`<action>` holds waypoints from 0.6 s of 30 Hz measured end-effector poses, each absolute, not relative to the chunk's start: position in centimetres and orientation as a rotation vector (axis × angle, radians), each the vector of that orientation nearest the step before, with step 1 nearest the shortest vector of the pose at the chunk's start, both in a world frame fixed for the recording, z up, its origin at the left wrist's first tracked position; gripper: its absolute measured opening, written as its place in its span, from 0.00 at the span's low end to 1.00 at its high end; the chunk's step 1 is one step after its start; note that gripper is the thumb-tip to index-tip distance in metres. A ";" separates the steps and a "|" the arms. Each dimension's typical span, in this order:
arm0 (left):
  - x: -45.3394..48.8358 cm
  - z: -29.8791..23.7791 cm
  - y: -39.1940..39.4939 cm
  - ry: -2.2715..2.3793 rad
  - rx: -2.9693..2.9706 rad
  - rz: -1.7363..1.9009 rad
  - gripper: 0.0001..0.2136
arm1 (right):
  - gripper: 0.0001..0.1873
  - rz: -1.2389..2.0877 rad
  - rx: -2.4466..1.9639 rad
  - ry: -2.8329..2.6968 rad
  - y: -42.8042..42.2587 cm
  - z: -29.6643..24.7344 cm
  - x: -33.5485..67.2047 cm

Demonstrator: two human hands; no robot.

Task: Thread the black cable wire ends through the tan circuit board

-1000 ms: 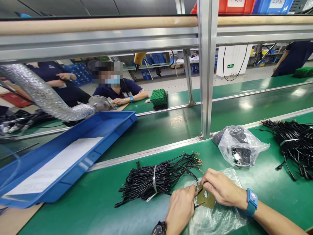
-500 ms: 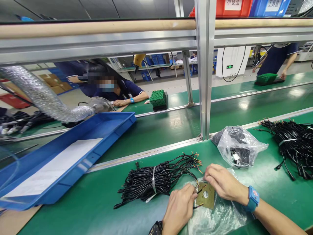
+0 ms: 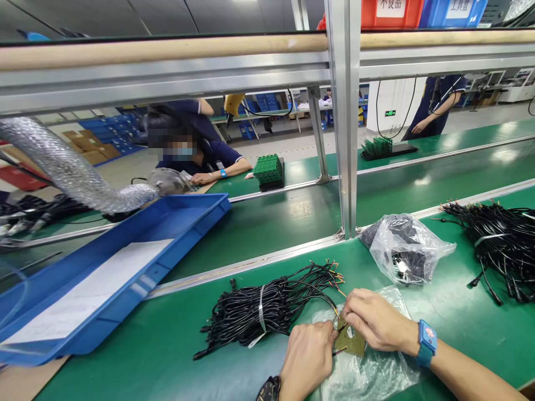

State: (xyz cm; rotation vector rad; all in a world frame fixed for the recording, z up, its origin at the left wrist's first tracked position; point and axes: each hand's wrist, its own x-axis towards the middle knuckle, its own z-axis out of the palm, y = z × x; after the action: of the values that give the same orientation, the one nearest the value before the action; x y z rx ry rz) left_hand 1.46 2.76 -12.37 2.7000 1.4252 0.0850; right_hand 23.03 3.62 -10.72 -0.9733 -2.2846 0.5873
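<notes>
My left hand (image 3: 309,348) is closed on a black cable, whose end pokes out past the fingertips. My right hand (image 3: 376,320) bends over from the other side with thumb and fingers pinched at the cable's end; what they grip is too small to make out. Below both hands lies a brownish-yellow square plate (image 3: 354,344) with a round hole, partly covered by my right fingers. Another cable end with coloured wires shows beside the plate. A clear plastic bag (image 3: 371,373) lies flat underneath. Left of my hands rests a tied bundle of black cables (image 3: 246,312) with bare-tipped wires.
A blue tray (image 3: 184,245) with white paper inside stands at the left. A filled plastic bag (image 3: 407,250) and a second cable bundle (image 3: 497,239) lie to the right. An upright metal post (image 3: 345,122) rises ahead. Two people stand or lean across the green line.
My right hand has moved left and down, its fingertips now over the plate by the cable end. My left hand stays nearly in place. The person at far right has moved left.
</notes>
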 end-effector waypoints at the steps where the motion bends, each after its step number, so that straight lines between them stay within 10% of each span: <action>1: 1.5 -12.3 2.8 1.436 2.705 0.068 0.13 | 0.14 0.602 -0.958 -2.321 3.5 -10.8 22.9; 18: 1.9 -12.3 3.0 1.206 2.038 0.809 0.05 | 0.15 0.890 -1.204 -1.651 4.4 -10.6 23.8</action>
State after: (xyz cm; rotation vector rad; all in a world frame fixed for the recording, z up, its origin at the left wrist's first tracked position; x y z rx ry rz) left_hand 1.91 2.95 -12.32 2.0384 1.2063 0.8093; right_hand 23.78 4.42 -10.60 -1.2043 -1.6510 0.8901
